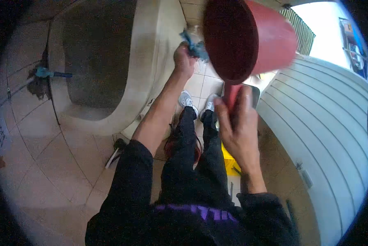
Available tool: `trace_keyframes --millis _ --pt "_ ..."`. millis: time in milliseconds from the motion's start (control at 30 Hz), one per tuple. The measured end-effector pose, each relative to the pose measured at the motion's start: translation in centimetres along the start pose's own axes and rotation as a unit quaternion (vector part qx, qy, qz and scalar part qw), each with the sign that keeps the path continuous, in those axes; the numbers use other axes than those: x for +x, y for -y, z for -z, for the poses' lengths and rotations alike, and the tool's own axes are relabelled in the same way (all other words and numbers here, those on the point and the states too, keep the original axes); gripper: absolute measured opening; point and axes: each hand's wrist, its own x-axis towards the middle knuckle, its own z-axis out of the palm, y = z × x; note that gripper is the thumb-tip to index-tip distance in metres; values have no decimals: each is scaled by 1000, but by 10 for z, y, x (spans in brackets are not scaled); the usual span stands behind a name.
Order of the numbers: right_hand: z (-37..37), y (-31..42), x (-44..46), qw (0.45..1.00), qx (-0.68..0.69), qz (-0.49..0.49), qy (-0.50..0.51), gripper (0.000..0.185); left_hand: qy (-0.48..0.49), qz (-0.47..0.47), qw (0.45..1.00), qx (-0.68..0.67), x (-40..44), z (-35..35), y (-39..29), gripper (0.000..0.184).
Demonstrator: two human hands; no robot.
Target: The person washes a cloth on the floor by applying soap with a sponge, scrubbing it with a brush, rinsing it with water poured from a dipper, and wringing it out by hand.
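A large red dipper [274, 39] is raised at the upper middle, its dark opening facing left. My right hand [240, 127] is wrapped round its red handle, below the cup. To the left, my left hand [184, 61] grips a crumpled blue-green cloth [197, 50], which sticks out beside the dipper's rim. Whether cloth and rim touch cannot be told. The dipper looks blurred, and its inside is too dark to make out.
A pale basin [145, 53] with a dark interior stands at the left, near a tap [42, 72] on the tiled wall. White ribbed panelling [315, 106] runs down the right. A yellow crate [230, 164] and a reddish bucket [198, 149] are by my legs.
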Motion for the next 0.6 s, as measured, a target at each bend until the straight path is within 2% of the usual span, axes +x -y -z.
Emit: trace_keyframes --millis 33,67,133,167,233,333,433,467,500,567,600 --pt "0 13 3 997 71 4 25 26 -22 11 999 28 -6 -2 -3 14" --pt "-1 26 6 995 79 44 48 29 -44 23 997 55 -12 -4 -6 15" --pt "-18 48 14 970 210 60 103 31 -34 -8 999 33 -21 -6 -9 18" --pt "-32 54 23 965 213 73 132 31 -28 -14 999 27 -25 -6 -10 21" --pt "-59 66 39 951 221 97 192 34 -116 50 990 62 -31 -3 -9 17" --pt "-91 74 56 951 210 125 191 34 -104 36 984 138 -39 -8 -15 17" --pt "-103 54 55 950 218 151 161 37 -69 22 971 226 -53 -20 -25 15" --pt "-102 44 53 953 224 159 127 36 -71 21 971 227 -53 -18 -24 15" --pt "-92 28 50 954 230 167 94 35 -112 -24 964 240 -52 -15 -19 15" --pt "-77 -12 49 961 261 88 -10 24 -152 -71 953 252 -58 -21 -27 15" --pt "-65 -31 49 959 282 -3 -20 25 -79 -38 956 281 -71 -39 -41 14"
